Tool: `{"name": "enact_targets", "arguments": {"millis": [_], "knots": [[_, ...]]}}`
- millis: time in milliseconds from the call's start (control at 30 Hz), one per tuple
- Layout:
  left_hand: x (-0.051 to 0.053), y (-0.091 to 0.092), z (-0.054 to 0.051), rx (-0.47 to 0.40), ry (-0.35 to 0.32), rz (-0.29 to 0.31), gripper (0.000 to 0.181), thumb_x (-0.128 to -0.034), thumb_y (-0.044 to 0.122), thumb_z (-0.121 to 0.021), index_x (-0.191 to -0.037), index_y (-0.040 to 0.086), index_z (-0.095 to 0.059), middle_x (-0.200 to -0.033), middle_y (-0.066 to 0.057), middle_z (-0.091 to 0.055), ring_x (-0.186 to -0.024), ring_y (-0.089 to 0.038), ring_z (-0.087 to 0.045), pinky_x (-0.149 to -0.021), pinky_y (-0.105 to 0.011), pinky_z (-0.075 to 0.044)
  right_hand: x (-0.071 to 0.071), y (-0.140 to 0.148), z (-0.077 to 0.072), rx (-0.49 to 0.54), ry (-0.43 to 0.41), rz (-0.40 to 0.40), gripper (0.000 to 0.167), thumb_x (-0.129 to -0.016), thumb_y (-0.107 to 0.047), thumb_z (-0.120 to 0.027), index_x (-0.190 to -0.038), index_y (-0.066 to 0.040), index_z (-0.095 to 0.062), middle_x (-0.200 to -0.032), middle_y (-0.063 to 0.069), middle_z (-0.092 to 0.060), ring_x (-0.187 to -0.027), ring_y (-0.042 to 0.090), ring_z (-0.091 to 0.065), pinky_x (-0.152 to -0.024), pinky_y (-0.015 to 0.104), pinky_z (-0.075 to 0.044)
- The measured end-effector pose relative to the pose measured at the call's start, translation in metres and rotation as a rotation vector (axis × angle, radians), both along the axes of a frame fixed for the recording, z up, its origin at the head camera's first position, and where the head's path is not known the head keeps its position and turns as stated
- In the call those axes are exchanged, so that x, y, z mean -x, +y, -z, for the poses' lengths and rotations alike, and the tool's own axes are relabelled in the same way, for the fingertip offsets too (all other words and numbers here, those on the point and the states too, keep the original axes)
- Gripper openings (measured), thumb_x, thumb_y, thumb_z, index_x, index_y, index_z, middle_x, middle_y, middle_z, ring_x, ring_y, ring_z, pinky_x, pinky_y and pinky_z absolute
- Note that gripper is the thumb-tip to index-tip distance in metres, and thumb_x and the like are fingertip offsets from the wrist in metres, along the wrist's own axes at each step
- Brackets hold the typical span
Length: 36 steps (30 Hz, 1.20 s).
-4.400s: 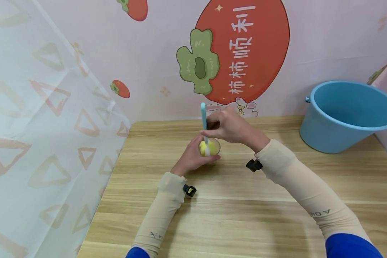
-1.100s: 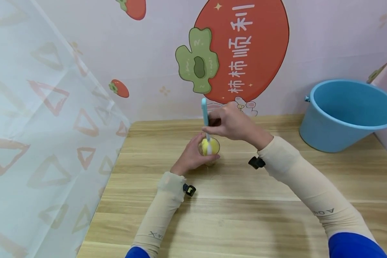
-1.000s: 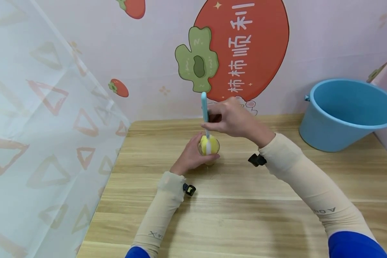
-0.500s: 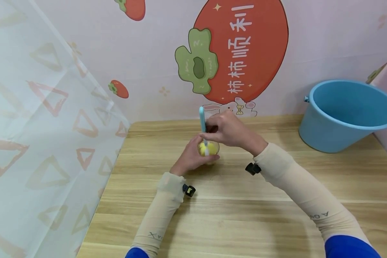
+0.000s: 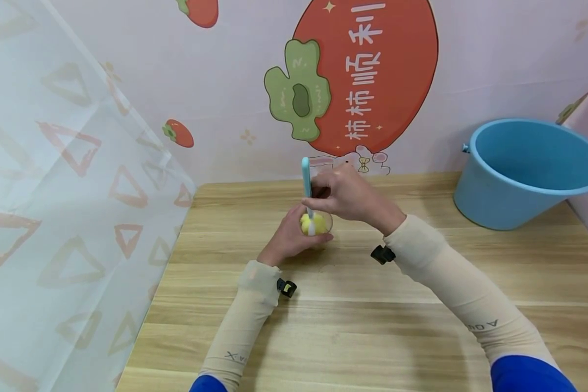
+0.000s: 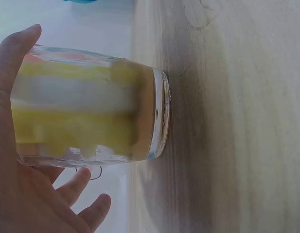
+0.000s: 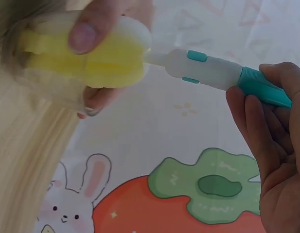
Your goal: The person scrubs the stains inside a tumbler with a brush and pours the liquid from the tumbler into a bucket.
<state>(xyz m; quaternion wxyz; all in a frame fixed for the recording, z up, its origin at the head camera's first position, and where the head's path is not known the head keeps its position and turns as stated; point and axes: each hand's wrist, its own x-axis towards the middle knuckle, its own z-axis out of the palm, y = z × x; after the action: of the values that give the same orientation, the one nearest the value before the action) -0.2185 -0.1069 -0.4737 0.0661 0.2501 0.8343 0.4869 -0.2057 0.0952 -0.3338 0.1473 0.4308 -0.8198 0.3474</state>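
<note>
A clear drinking glass [image 6: 158, 114] stands upright on the wooden table [image 5: 353, 337]. My left hand [image 5: 290, 235] holds its side, thumb and fingers spread round the wall. Pinched in my right hand [image 5: 348, 190] is the teal handle of a sponge cup brush [image 7: 264, 88], held nearly upright above the glass. Its yellow and white sponge head [image 7: 123, 65] sits inside the glass, filling much of it. Through the wall, the left wrist view shows the sponge blurred, its end short of the thick glass base.
A blue bucket [image 5: 500, 201] stands at the back right of the table, its inside facing up. Behind the table hangs a printed cloth [image 5: 225, 98] with a large persimmon, and a patterned sheet [image 5: 78, 218] borders the left side.
The brush rises partly in the glass about a second ago, then goes down again and leans slightly left. The right hand moves with it. The left hand and glass stay in place.
</note>
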Motion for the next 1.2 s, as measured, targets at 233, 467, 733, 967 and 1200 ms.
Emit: {"name": "enact_targets", "arguments": {"millis": [233,467,733,967,1200], "knots": [[-0.003,0.0,-0.002,0.053,0.012,-0.022,0.079,-0.0831,0.05,-0.089,-0.149,0.053,-0.046,-0.142,0.014,-0.055,-0.129,-0.02,-0.048,-0.104,-0.05,-0.046,0.002,0.004,0.004,-0.028,0.049,0.03,0.017,-0.087,-0.011,-0.087,-0.081,0.0,-0.075,-0.075,0.007,-0.075,-0.066,0.015,-0.075,-0.063,0.029,-0.062],[-0.004,0.0,-0.002,0.048,-0.01,-0.034,0.071,-0.0821,0.05,-0.09,-0.143,0.045,-0.052,-0.125,0.009,-0.059,-0.115,-0.019,-0.053,-0.093,-0.044,-0.051,0.009,0.001,0.006,0.027,0.021,0.005,0.014,-0.089,-0.011,-0.086,-0.085,-0.002,-0.076,-0.079,0.005,-0.077,-0.072,0.015,-0.077,-0.068,0.029,-0.063],[-0.003,-0.003,-0.004,0.015,-0.048,-0.03,0.078,-0.0813,0.047,-0.091,-0.147,0.042,-0.048,-0.117,0.001,-0.06,-0.096,-0.019,-0.06,-0.082,-0.036,-0.054,0.011,-0.002,0.01,0.047,-0.054,-0.05,0.011,-0.09,-0.014,-0.085,-0.086,-0.007,-0.079,-0.08,0.001,-0.077,-0.072,0.008,-0.075,-0.067,0.025,-0.062],[-0.003,-0.002,-0.003,0.043,-0.02,-0.031,0.072,-0.0818,0.052,-0.089,-0.144,0.036,-0.057,-0.128,0.008,-0.059,-0.118,-0.019,-0.054,-0.096,-0.047,-0.051,0.01,0.008,-0.003,-0.022,-0.059,-0.035,0.011,-0.089,-0.013,-0.085,-0.082,-0.008,-0.079,-0.075,-0.001,-0.076,-0.068,0.007,-0.073,-0.065,0.027,-0.06],[-0.006,-0.002,-0.004,0.105,-0.056,-0.087,0.078,-0.0801,0.057,-0.087,-0.147,0.037,-0.053,-0.139,0.008,-0.056,-0.129,-0.021,-0.05,-0.102,-0.05,-0.048,0.015,0.01,-0.002,0.0,-0.001,0.005,0.012,-0.089,-0.011,-0.085,-0.082,-0.007,-0.076,-0.077,0.0,-0.074,-0.068,0.009,-0.074,-0.066,0.028,-0.061]]}}
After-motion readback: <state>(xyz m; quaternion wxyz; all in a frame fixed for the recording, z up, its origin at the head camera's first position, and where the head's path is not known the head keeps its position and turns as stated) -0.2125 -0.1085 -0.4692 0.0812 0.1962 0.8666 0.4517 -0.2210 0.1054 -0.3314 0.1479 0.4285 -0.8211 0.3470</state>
